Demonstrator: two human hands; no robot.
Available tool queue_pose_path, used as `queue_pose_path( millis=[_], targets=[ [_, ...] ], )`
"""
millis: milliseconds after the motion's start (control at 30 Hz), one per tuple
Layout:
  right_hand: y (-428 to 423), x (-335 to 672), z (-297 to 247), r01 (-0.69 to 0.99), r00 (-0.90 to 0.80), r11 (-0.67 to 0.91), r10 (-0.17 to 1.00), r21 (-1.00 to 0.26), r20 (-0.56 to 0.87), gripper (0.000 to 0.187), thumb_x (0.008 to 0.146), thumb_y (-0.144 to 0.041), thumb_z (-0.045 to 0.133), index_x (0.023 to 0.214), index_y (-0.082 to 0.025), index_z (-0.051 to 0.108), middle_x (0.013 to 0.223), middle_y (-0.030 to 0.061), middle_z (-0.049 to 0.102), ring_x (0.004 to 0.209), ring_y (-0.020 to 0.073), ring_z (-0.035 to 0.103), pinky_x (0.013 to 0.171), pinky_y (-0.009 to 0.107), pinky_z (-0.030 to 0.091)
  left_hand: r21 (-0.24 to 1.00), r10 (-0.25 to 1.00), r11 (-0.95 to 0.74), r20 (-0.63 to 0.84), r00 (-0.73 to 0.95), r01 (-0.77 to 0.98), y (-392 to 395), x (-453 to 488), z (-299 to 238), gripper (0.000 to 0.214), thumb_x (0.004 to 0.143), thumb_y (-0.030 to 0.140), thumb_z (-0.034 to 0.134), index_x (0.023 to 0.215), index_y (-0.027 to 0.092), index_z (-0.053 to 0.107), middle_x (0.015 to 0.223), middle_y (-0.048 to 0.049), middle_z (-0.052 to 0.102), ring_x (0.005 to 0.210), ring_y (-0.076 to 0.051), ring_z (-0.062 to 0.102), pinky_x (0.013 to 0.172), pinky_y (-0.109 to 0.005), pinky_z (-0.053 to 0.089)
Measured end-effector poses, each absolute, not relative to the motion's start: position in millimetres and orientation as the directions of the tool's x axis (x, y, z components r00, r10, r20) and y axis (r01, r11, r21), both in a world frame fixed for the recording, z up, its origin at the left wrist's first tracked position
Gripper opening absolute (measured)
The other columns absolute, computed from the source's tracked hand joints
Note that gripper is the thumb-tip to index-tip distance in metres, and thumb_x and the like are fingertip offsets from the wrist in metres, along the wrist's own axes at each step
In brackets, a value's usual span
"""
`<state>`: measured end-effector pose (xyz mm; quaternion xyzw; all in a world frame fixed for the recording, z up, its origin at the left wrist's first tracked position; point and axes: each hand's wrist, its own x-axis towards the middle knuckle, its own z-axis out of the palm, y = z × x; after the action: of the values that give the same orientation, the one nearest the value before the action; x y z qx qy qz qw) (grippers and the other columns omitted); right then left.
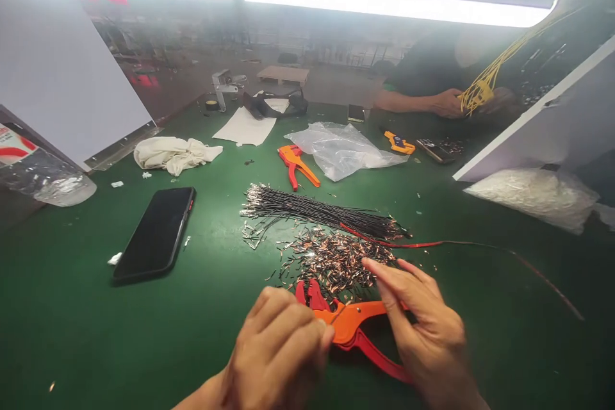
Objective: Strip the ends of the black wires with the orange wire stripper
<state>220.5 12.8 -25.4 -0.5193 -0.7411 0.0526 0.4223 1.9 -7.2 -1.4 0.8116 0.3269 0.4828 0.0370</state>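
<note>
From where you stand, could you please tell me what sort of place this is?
It looks like a wiring workshop: in view are a bundle of black wires, a heap of short wire scraps and an orange-and-red plier-like tool.

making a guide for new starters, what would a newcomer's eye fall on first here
Probably the bright orange and red tool at the bottom centre, between the left hand and the right hand. Just beyond it, a heap of black and copper wire scraps glints on the green table, with a bundle of black wires behind. The long white lamp across the top also stands out.
</note>
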Motion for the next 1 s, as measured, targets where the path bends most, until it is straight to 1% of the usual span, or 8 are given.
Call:
queue_pose_path(
  millis=[100,233,300,467,600,700,900,1000],
  targets=[
    [15,218,-25,0.760,-0.195,0.490,0.799,-0.428,0.568,0.040,0.096,-0.019,0.060,0.136,-0.019,0.057,0.141,0.0154,0.063,0.130,0.0293,0.058,0.104,0.051,0.042,0.538,0.692,-0.693,0.682,0.236,0.479,0,-4,0,0.019,0.086,-0.003,0.056,0.087,0.015,0.062,0.070,-0.0017,0.065,0.065,-0.015,0.054,0.063,-0.032,0.043],
    [13,219,-18,0.703,-0.199,0.561,0.745,-0.436,0.637,0.026,0.095,-0.004,0.055,0.112,-0.020,0.067,0.090,0.0029,0.075,0.096,0.0201,0.065,0.101,0.043,0.041,0.598,0.729,-0.663,0.654,0.203,0.450,5,-4,-2,0.020,0.085,-0.003,0.059,0.091,0.015,0.062,0.075,-0.0011,0.066,0.070,-0.014,0.055,0.066,-0.032,0.042],
    [11,221,-15,0.656,-0.269,0.605,0.746,-0.451,0.609,0.037,0.095,0.000,0.048,0.124,-0.020,0.060,0.094,0.0038,0.073,0.100,0.0204,0.060,0.100,0.042,0.041,0.605,0.732,-0.656,0.655,0.186,0.450,6,-4,-3,0.020,0.085,-0.003,0.060,0.089,0.016,0.062,0.075,0.0000,0.066,0.070,-0.014,0.055,0.067,-0.032,0.041],
    [2,230,-14,0.711,-0.529,0.610,0.792,-0.350,0.304,0.061,0.082,-0.034,0.077,0.135,-0.023,0.051,0.116,0.0129,0.063,0.106,0.0334,0.057,0.088,0.053,0.051,0.637,0.777,-0.590,0.614,0.136,0.496,15,-10,-3,0.018,0.087,-0.001,0.060,0.088,0.018,0.062,0.077,0.0010,0.064,0.071,-0.014,0.054,0.070,-0.032,0.041],
    [-3,248,-17,0.797,-0.476,0.482,0.872,-0.365,0.113,0.077,0.060,-0.035,0.093,0.127,-0.027,0.057,0.117,0.0125,0.061,0.102,0.0355,0.061,0.082,0.057,0.057,0.668,0.789,-0.549,0.613,0.047,0.502,23,-17,-1,0.018,0.089,0.003,0.060,0.082,0.019,0.059,0.074,0.0024,0.060,0.069,-0.013,0.053,0.069,-0.031,0.041],
    [-5,257,-18,0.811,-0.467,0.435,0.884,-0.391,0.013,0.074,0.058,-0.030,0.092,0.124,-0.029,0.058,0.116,0.0099,0.063,0.100,0.0342,0.062,0.081,0.056,0.057,0.691,0.805,-0.515,0.593,0.011,0.507,25,-18,-1,0.018,0.090,0.006,0.058,0.078,0.020,0.057,0.071,0.0029,0.058,0.067,-0.014,0.052,0.067,-0.031,0.040],
    [-3,251,-1,0.800,-0.451,0.424,0.892,-0.425,0.042,0.049,0.065,-0.014,0.067,0.112,-0.023,0.058,0.105,0.0086,0.063,0.089,0.0296,0.063,0.075,0.050,0.054,0.661,0.783,-0.551,0.621,0.042,0.509,24,-20,0,0.024,0.091,0.005,0.055,0.072,0.020,0.055,0.065,0.0038,0.054,0.064,-0.013,0.048,0.066,-0.033,0.036],
    [1,255,12,0.779,-0.352,0.169,0.915,-0.604,-0.199,0.026,0.079,-0.027,0.060,0.105,-0.024,0.057,0.095,0.0058,0.063,0.080,0.0265,0.062,0.071,0.046,0.051,0.655,0.771,-0.578,0.634,0.062,0.487,21,-22,3,0.026,0.092,0.005,0.054,0.072,0.020,0.056,0.061,0.0044,0.052,0.062,-0.013,0.048,0.067,-0.033,0.036]
  ],
)
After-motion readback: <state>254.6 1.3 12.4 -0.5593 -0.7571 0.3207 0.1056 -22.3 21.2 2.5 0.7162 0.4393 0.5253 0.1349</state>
